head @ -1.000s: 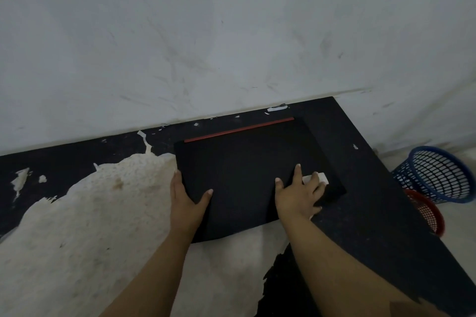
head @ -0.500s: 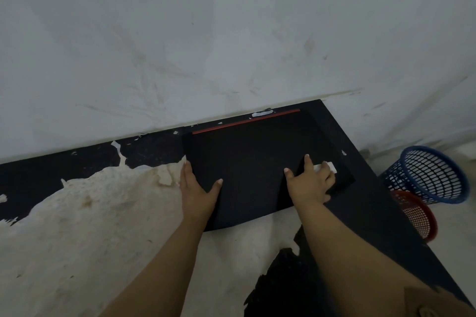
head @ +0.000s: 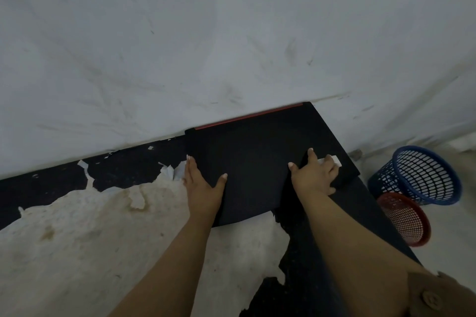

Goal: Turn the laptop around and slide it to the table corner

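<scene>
The closed black laptop point(head: 252, 159) lies flat at the table's far right corner, its red-striped rear edge against the wall. My left hand point(head: 203, 185) grips the laptop's left side, thumb on the lid and fingers along the edge. My right hand point(head: 315, 175) presses on the lid near its right front corner, beside a small white sticker point(head: 334, 161). The table point(head: 77, 239) is black, with much of its coating peeled to a pale surface.
The white wall point(head: 231, 46) stands directly behind the table. On the floor to the right are a blue mesh basket point(head: 422, 175) and a red mesh basket point(head: 404, 219). The table's right edge runs just beside the laptop.
Both hands have slid the laptop away from me and to the right; its rear edge has gone from a gap short of the wall to lying against it at the corner.
</scene>
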{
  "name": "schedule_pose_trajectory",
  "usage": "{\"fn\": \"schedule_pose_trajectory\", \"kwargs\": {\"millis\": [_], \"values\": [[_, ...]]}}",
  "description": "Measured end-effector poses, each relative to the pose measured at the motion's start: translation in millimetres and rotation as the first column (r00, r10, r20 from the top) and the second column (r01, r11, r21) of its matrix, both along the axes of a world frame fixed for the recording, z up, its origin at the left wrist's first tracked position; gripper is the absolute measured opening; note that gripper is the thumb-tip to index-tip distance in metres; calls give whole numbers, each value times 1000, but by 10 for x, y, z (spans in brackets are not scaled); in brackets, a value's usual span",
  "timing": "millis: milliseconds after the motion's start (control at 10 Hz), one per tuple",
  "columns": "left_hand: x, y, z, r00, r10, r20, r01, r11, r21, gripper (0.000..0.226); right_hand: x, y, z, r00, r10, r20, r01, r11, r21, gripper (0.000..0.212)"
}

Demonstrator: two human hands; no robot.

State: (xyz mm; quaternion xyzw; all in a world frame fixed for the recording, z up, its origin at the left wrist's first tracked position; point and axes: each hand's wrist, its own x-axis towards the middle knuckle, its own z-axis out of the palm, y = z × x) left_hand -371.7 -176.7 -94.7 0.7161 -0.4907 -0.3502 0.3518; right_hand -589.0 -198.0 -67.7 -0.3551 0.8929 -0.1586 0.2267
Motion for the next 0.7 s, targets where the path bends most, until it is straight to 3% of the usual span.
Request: {"fn": "schedule_pose_trajectory", "kwargs": {"millis": [200, 400, 600, 700], "values": [[19, -22, -15, 999, -38, 3, 38, 999, 7, 96, 8, -17, 19, 1000, -5, 0, 5, 1000, 23, 71], [147, -63, 116, 988, -153, -39, 156, 980, 120, 94, 144, 25, 185, 994, 93, 63, -100, 986, 131, 72], [550, 32, 497, 940, -283, -188, 319, 925, 205, 54, 793, 237, 358, 960, 225, 169, -249, 959, 138, 59], [808, 180, 670, 923, -324, -209, 376, 876, 304, 57, 1132, 334, 439, 928, 283, 241, -310, 947, 81, 53]]}}
